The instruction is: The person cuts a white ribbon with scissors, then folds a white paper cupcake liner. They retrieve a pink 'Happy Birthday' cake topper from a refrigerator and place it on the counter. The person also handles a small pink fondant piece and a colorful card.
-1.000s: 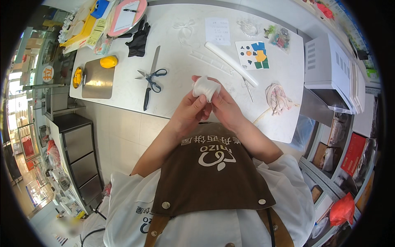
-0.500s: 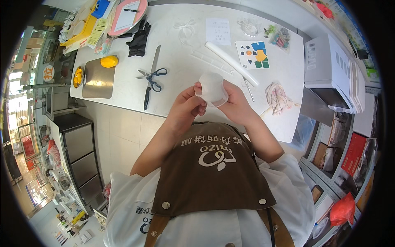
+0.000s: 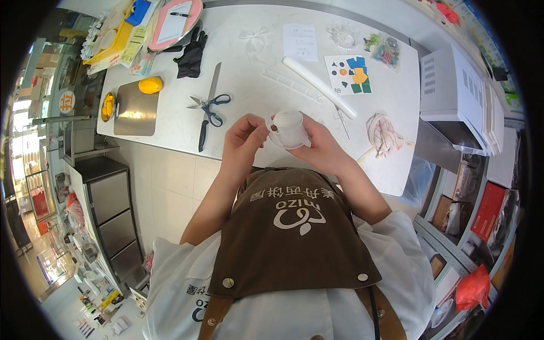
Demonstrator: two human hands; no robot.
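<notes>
The translucent white round roll [image 3: 290, 131] looks smooth; at left, a grey rectangular metal board [image 3: 135, 113] shines dully; at right, crumpled pale cloth [image 3: 380, 135] looks matt.

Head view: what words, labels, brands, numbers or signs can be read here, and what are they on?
I'll say where writing stands, without copying it.
Brown apron: large white lettering and a logo, clear.
White shirt: dark print, partly covered.
Round orange sign: one large character.
White paper sheet: lines too small to read.
Yellow-green leaflet: print too small.
</notes>
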